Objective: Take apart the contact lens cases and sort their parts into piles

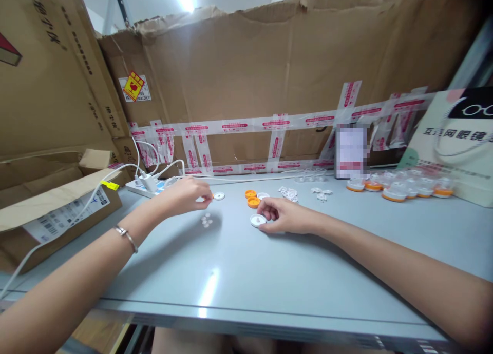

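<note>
My right hand rests on the table with its thumb and fingers around the edge of a round white cap, which lies flat with a small piece in its middle. My left hand is raised over the table, thumb and fingertips together in a pinch; what is between them, if anything, cannot be made out. Just past these fingertips lies a white ring-shaped disc, with a bit of orange beside it. Several small white discs lie below that hand. Two orange caps and another white cap sit behind my right fingers.
Small white parts lie in piles behind my right hand. Clear domes stand at the back. Several clear-topped containers and a paper bag are at right. At left are a power strip with cables and an open carton.
</note>
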`<state>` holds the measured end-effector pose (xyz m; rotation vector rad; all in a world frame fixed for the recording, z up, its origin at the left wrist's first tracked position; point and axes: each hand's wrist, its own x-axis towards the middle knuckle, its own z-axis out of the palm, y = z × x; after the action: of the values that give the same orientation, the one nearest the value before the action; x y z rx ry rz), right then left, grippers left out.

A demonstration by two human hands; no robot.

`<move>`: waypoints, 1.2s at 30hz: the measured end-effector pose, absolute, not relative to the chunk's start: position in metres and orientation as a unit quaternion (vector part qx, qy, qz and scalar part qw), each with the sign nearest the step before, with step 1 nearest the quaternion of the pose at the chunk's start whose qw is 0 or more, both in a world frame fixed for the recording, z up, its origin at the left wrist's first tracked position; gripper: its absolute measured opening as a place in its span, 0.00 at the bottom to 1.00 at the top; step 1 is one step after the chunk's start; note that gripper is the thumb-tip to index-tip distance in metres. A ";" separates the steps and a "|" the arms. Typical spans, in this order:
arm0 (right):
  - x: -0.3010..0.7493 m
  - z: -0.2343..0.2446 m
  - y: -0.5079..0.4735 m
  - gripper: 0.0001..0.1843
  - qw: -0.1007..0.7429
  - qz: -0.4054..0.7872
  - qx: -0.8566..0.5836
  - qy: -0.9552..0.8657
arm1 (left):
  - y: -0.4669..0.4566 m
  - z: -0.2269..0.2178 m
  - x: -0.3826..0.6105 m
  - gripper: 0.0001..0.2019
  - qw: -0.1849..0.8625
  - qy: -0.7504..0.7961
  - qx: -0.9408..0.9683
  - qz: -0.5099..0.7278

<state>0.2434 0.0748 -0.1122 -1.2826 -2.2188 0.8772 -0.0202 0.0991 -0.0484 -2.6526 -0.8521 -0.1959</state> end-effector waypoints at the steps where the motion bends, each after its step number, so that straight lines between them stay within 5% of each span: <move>1: 0.243 -0.112 0.075 0.15 0.211 0.316 -0.465 -0.800 | 0.098 -0.054 -0.029 0.08 0.187 -0.288 -0.937 -0.063; 10: 0.243 -0.112 0.074 0.15 0.205 0.320 -0.470 -0.797 | 0.097 -0.084 -0.038 0.11 0.248 -0.189 -0.949 -0.034; 21: 0.245 -0.113 0.076 0.17 0.215 0.345 -0.447 -0.797 | 0.085 -0.075 0.038 0.07 0.116 -0.222 -0.965 -0.080; 36: 0.249 -0.116 0.082 0.15 0.232 0.387 -0.419 -0.788 | 0.094 -0.095 0.060 0.10 0.353 -0.062 -0.927 -0.107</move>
<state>0.2494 0.0816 -0.1159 -1.1503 -2.1665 1.0626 0.0602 0.0937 -0.0951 -2.3980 -0.1616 -0.2759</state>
